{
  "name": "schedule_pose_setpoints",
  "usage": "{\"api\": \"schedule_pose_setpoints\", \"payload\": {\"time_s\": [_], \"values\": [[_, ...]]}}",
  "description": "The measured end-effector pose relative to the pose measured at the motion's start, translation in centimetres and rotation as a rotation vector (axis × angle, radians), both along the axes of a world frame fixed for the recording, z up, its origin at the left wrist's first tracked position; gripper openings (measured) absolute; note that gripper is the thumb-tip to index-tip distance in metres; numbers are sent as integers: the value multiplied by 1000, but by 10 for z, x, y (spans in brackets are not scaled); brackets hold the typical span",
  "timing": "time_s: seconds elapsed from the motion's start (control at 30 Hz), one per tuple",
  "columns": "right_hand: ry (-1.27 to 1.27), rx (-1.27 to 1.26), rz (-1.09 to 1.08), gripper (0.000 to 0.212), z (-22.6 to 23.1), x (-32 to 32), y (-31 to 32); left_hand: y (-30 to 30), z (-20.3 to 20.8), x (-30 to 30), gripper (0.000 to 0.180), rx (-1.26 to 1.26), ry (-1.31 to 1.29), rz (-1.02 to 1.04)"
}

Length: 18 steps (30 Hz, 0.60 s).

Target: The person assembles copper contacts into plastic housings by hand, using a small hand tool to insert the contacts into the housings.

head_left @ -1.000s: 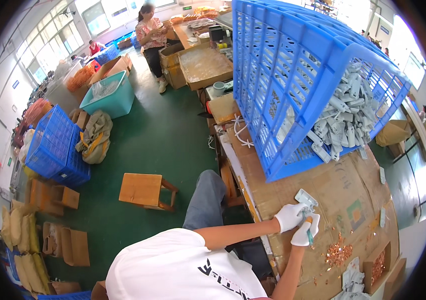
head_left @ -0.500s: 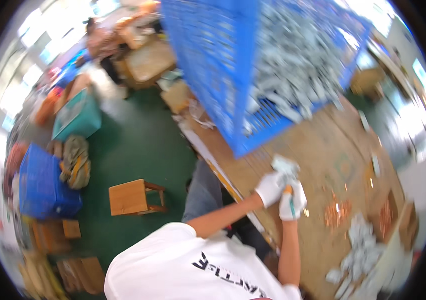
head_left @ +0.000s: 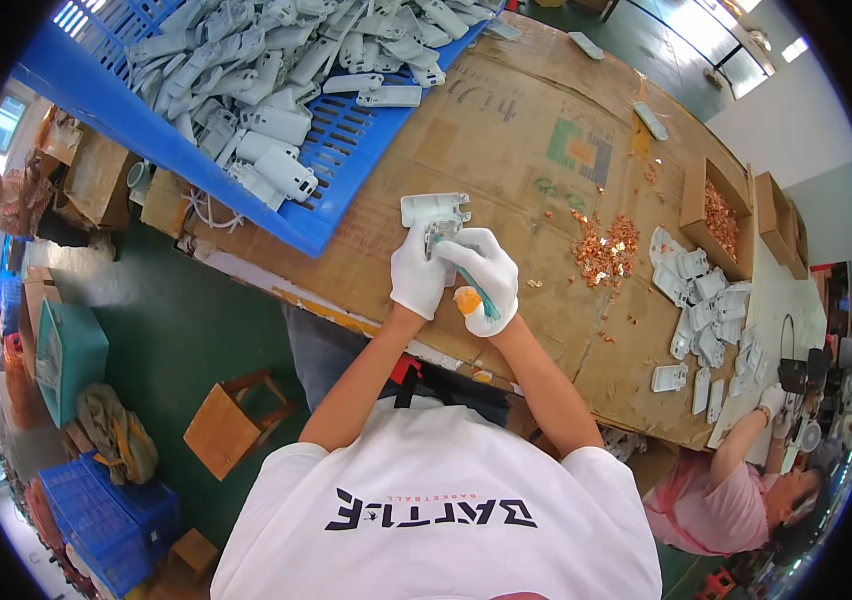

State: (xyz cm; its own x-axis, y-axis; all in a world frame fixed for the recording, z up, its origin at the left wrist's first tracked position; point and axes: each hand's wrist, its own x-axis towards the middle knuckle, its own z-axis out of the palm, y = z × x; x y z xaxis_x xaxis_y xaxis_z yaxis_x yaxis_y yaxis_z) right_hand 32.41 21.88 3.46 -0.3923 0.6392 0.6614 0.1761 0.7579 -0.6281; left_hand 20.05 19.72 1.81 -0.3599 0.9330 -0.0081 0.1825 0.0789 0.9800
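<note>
At the near edge of a cardboard-covered table, my left hand [head_left: 419,272], in a white glove, is closed on a light grey plastic housing [head_left: 434,209]. A second grey part seems to lie against it between my hands, partly covered by fingers. My right hand [head_left: 492,268], also gloved, grips a tool with a teal handle and orange end [head_left: 468,299]. That orange end points back towards me, while its working tip is hidden at the housing. Both hands touch or nearly touch. Small copper-coloured pieces [head_left: 606,250] lie heaped to their right.
Beyond my left hand stands a large blue basket [head_left: 339,195] full of grey housings. More housings [head_left: 711,305] are piled at the right, beside a cardboard box [head_left: 716,257] of copper pieces. A person [head_left: 711,505] in pink works at lower right. A wooden stool [head_left: 221,432] stands at left.
The view has swung right and steadied, so the basket now sits further left and the person in pink shows. My hands still hold the housing and the tool close together.
</note>
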Motion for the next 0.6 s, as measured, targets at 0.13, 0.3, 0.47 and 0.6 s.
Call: {"api": "schedule_pose_setpoints", "payload": {"time_s": [0.13, 0.3, 0.47, 0.6], "values": [[104, -62, -21, 28, -3, -6, -4, 0, -1, -1, 21, 1, -27, -7], [222, -373, 9, 24, -10, -3, -14, 2, -7, -2, 23, 1, -28, 15], [179, -373, 243, 18, -12, 0, -5, 0, 4, -2, 26, 9, -74, 22], [323, -503, 383, 21, -17, -1, -3, 0, -2, -3, 30, 22, -110, 32]]}}
